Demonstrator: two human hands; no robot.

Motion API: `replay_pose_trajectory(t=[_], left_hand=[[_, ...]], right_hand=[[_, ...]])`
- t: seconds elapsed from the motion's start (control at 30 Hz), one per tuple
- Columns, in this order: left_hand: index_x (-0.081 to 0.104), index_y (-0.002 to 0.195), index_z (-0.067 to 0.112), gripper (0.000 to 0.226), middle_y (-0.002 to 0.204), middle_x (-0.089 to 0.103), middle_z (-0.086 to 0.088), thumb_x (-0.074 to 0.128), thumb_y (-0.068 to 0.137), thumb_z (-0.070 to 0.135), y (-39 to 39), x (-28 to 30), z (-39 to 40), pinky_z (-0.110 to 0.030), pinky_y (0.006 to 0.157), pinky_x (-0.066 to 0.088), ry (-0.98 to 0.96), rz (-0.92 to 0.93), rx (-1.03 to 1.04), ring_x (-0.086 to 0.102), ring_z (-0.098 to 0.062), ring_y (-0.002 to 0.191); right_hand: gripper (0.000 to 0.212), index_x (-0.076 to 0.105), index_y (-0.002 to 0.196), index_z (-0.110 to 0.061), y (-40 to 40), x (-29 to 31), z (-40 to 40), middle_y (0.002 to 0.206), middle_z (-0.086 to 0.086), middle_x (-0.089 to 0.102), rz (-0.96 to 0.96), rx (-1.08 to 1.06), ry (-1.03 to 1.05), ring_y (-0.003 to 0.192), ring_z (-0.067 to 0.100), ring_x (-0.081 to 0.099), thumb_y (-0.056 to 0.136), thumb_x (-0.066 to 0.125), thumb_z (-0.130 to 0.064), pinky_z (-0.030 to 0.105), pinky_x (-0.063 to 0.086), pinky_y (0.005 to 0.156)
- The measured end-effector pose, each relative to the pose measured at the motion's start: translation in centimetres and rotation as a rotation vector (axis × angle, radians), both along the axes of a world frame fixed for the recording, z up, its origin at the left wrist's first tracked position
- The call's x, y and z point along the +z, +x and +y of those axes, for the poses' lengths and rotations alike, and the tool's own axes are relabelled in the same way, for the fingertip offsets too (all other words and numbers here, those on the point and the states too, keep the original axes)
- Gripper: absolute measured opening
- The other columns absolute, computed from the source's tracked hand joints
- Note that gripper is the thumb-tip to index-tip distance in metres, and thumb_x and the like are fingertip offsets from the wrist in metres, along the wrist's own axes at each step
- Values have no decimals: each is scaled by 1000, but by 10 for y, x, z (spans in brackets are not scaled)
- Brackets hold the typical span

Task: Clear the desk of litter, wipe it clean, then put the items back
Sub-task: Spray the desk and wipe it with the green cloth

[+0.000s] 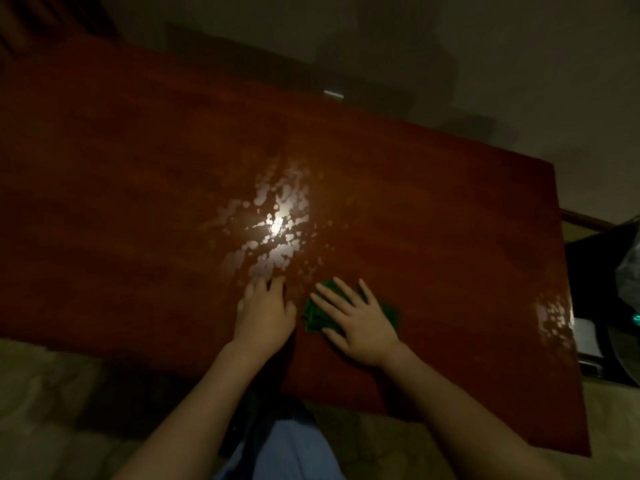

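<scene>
Presently, the reddish-brown wooden desk fills most of the frame, its surface bare of items apart from what the hands cover. Left of centre, a patch of wet droplets glares under a light reflection, smeared in blotches rather than spread evenly. Directly below that patch, the left hand rests on the wood with its fingers extended and relaxed, gripping nothing; its fingertips reach the lower fringe of the wet area. Just beside it to the right, the right hand lies flat with fingers straight and splayed, pressing a folded green cloth onto the desk at lower centre of the frame. The cloth shows dark green, bunched in folds at its left edge, and is mostly hidden beneath the palm. The two hands sit close together but do not touch. The relation that governs the next stroke: the wet patch lies up and to the left of the cloth, and the right hand, which carries the cloth, is the farther of the two from it. A second, smaller wet patch sits at the desk's right edge. Judgement: wiping is under way, and neither wet area is cleared.
</scene>
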State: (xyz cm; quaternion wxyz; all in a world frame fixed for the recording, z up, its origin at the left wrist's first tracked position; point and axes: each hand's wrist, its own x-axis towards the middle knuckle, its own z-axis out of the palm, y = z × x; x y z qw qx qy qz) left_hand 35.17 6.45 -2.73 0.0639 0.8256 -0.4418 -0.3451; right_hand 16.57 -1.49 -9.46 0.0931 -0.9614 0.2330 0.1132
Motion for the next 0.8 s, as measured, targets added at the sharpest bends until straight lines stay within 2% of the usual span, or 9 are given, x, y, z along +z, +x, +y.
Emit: replay_pose_trajectory(t=[0.1,0.23,0.37,0.47,0.53,0.67,0.8], left_hand=[[25,148,16,55,151,27,-8,42,97,28,3,-2,-38,-42,110,25,-8,-1,-11,21,-26,139],[28,147,16,54,152,26,-8,43,97,27,7,-3,-96,-41,111,23,-15,5,-26,19,-25,140],[28,147,14,54,151,26,-10,43,97,27,18,-2,-151,-41,113,21,-54,3,-13,18,-25,140],[27,147,12,55,150,28,-12,44,97,25,28,-6,-181,-41,114,19,-90,-12,31,19,-27,140],[26,148,12,57,152,24,-12,44,96,24,34,-12,-194,-41,115,15,-105,-46,41,15,-27,142],[19,150,12,58,158,9,-10,41,98,23,44,-20,-209,-43,117,-3,-83,-113,26,0,-27,147],[17,150,12,59,158,7,-10,41,97,23,44,-23,-214,-45,117,-3,-56,-162,-1,2,-23,147]], right_hand=[[61,15,150,-33,14,1,-62,155,-11,18,12,-39,8,144,21,18,95,27,-56,54,15,116],[61,12,150,-34,21,0,-126,156,-11,18,18,-64,11,145,19,14,95,26,-55,53,12,115],[59,21,150,-32,34,0,-178,156,-9,23,-4,-100,-3,145,17,13,95,29,-53,52,12,115],[60,21,150,-31,43,-1,-214,156,-11,15,-1,-107,-24,145,19,15,95,29,-54,51,8,114],[61,18,151,-32,51,0,-243,157,-12,12,-3,-142,-27,146,19,12,94,25,-55,50,4,115],[61,9,151,-35,74,0,-309,159,-12,7,12,-202,-48,147,18,5,95,22,-55,48,0,117],[60,8,152,-34,102,-2,-367,160,-10,7,-7,-277,-80,148,19,5,99,29,-50,47,3,117]])
